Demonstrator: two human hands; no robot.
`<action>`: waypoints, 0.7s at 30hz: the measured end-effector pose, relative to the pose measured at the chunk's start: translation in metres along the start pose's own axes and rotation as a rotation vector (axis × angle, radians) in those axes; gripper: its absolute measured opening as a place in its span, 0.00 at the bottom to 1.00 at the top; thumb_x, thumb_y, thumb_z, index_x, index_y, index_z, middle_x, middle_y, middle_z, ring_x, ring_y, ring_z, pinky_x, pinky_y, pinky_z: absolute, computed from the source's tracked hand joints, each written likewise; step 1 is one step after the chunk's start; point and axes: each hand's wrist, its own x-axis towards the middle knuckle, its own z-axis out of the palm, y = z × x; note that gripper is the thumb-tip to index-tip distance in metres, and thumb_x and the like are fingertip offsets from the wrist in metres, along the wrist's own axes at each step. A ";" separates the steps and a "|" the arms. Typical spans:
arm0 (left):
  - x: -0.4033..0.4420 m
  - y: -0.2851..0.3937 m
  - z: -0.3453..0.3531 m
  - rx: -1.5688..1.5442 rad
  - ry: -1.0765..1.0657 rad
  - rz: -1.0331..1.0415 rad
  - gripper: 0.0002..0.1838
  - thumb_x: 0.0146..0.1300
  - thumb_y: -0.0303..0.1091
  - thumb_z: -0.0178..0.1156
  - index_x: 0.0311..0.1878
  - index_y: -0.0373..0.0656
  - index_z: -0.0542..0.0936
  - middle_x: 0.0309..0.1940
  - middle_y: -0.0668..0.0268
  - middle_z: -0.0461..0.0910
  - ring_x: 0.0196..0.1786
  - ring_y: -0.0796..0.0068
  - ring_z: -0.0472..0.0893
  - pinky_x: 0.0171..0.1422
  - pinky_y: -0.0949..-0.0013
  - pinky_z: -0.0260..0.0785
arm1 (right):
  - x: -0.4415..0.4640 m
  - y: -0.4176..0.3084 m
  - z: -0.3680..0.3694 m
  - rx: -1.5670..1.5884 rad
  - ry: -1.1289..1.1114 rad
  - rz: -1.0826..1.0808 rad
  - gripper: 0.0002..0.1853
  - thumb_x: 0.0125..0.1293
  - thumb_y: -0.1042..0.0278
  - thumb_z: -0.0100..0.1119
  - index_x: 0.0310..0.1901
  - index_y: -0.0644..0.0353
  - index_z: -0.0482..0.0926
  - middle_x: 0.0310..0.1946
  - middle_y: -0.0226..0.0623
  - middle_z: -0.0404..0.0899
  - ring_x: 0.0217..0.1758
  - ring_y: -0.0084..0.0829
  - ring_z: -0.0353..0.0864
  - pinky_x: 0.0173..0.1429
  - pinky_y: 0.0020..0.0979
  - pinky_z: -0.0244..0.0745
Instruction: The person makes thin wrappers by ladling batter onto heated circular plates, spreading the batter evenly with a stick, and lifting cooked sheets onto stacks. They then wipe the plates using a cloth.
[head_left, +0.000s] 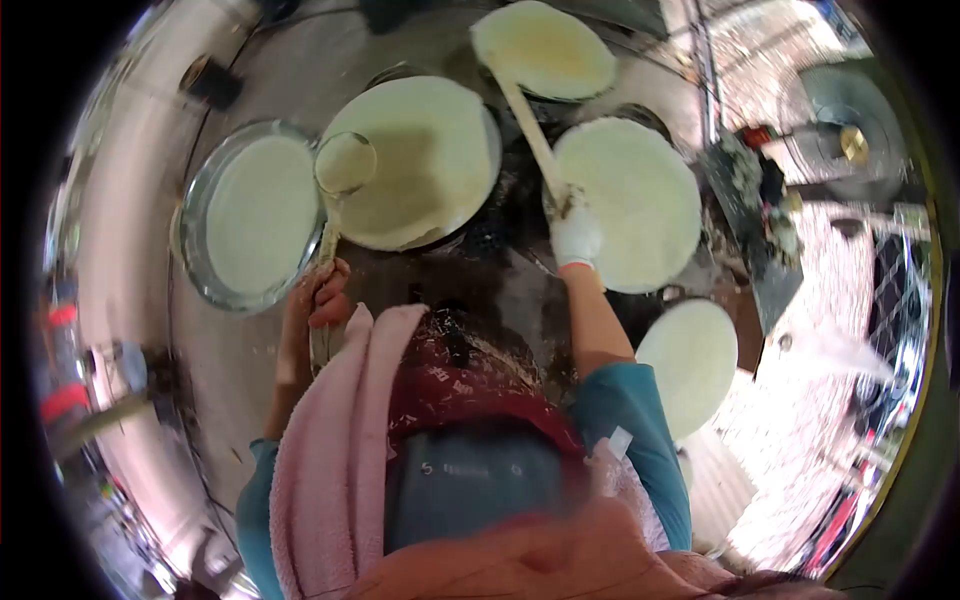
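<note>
My bare left hand (328, 292) is closed around the handle of a ladle (346, 163). The ladle's round bowl is above the gap between a metal basin of pale batter (262, 215) and a large round pale sheet (440, 160). My right hand (576, 236), in a white glove, grips a long flat wooden stick (530, 125). The stick's far end reaches the edge of another round sheet (545, 50) with a yellowish middle. Beside the gloved hand is a third pale round sheet (635, 205), its left edge close to the glove.
Another pale round sheet (688, 368) lies low on the right. A dark slanted panel (755, 235) with clutter on it stands right of the rounds. Farther right is a fan (850, 140). A dark cylindrical object (210, 82) sits at the upper left.
</note>
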 end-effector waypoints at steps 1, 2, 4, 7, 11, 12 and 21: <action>-0.013 -0.001 -0.007 -0.073 0.067 0.021 0.13 0.72 0.39 0.49 0.43 0.37 0.74 0.20 0.77 0.59 0.12 0.88 0.56 0.17 0.79 0.46 | 0.004 0.001 -0.005 0.001 -0.035 -0.013 0.17 0.63 0.58 0.54 0.53 0.48 0.74 0.36 0.48 0.82 0.39 0.50 0.82 0.42 0.49 0.77; -0.025 -0.002 -0.012 -0.147 0.128 0.052 0.13 0.72 0.39 0.50 0.43 0.37 0.73 0.20 0.78 0.60 0.12 0.88 0.56 0.17 0.80 0.45 | 0.010 0.008 -0.006 -0.052 -0.034 -0.026 0.16 0.64 0.56 0.53 0.52 0.47 0.75 0.34 0.49 0.83 0.36 0.50 0.83 0.39 0.49 0.77; -0.045 -0.007 -0.030 -0.314 0.131 0.108 0.12 0.72 0.37 0.50 0.46 0.35 0.73 0.20 0.77 0.60 0.13 0.88 0.57 0.17 0.82 0.46 | 0.023 0.021 -0.037 -0.008 0.114 -0.147 0.16 0.65 0.52 0.52 0.50 0.48 0.78 0.35 0.47 0.83 0.35 0.50 0.84 0.37 0.49 0.76; -0.073 -0.026 -0.072 -0.607 -0.032 0.171 0.11 0.72 0.32 0.48 0.47 0.32 0.71 0.20 0.75 0.60 0.13 0.87 0.57 0.17 0.82 0.46 | 0.053 0.010 -0.147 -0.018 0.146 -0.331 0.15 0.59 0.62 0.61 0.48 0.55 0.79 0.37 0.43 0.83 0.39 0.44 0.83 0.44 0.42 0.77; -0.107 -0.030 -0.085 -0.648 0.144 0.310 0.12 0.73 0.30 0.43 0.48 0.28 0.69 0.20 0.72 0.61 0.13 0.84 0.59 0.17 0.79 0.52 | 0.123 0.021 -0.223 -0.309 0.112 -0.357 0.15 0.62 0.59 0.56 0.48 0.53 0.80 0.40 0.43 0.84 0.43 0.46 0.83 0.45 0.43 0.78; -0.112 -0.031 -0.096 -0.714 0.100 0.313 0.12 0.74 0.30 0.43 0.48 0.28 0.69 0.21 0.72 0.61 0.13 0.84 0.59 0.17 0.78 0.53 | 0.134 0.013 -0.237 -0.320 0.120 -0.411 0.17 0.62 0.59 0.56 0.52 0.52 0.79 0.42 0.44 0.83 0.44 0.46 0.83 0.47 0.43 0.77; -0.131 -0.016 -0.201 -0.797 0.076 0.437 0.13 0.74 0.32 0.43 0.48 0.29 0.69 0.21 0.74 0.62 0.11 0.87 0.59 0.15 0.81 0.50 | 0.064 -0.219 -0.182 -0.423 0.277 -0.592 0.14 0.62 0.66 0.53 0.50 0.52 0.78 0.36 0.45 0.83 0.37 0.46 0.84 0.44 0.42 0.78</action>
